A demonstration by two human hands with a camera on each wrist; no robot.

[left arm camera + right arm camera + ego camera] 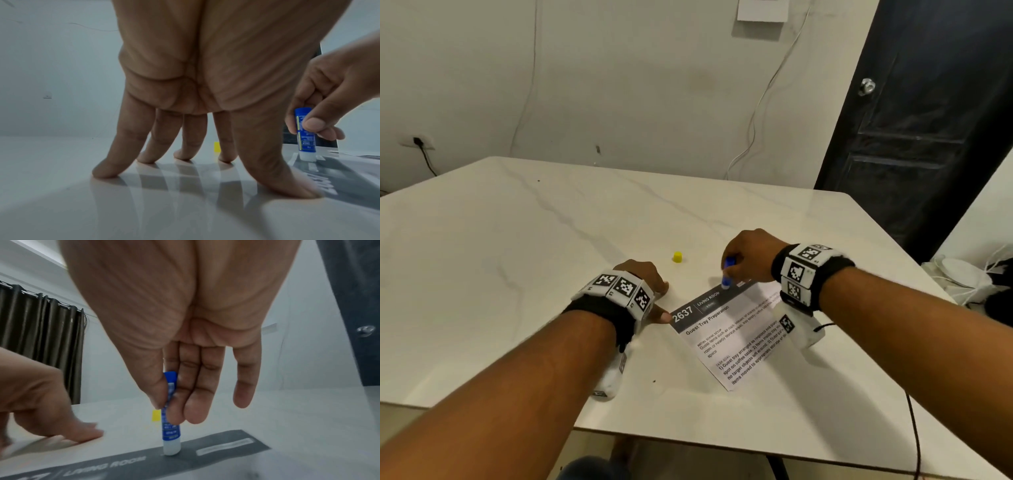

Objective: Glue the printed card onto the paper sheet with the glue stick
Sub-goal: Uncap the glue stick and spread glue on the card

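**Glue tip down on card's dark header**

Right hand (185, 337) pinches the glue stick (170, 426) between thumb and first fingers, high on the blue barrel, stick upright, white glue tip touching the dark header band of the printed card (736, 332). Little finger sticks out free. Left hand (195, 97) is spread, fingertips (104, 172) pressed on the table (517, 257), thumb pinning the card's near-left corner. Card lies flat, printed side up, on the table in front of the person. Yellow cap (677, 257) stands apart, beyond the hands. A separate paper sheet under or beside the card: cannot tell.

Handling, judged: card looks thin, light, floppy; likely slides or wrinkles under the glue drag, so hold a corner flat and lift it later by an edge. Stick is small, rigid, light; a grip nearer the tip would steady it.
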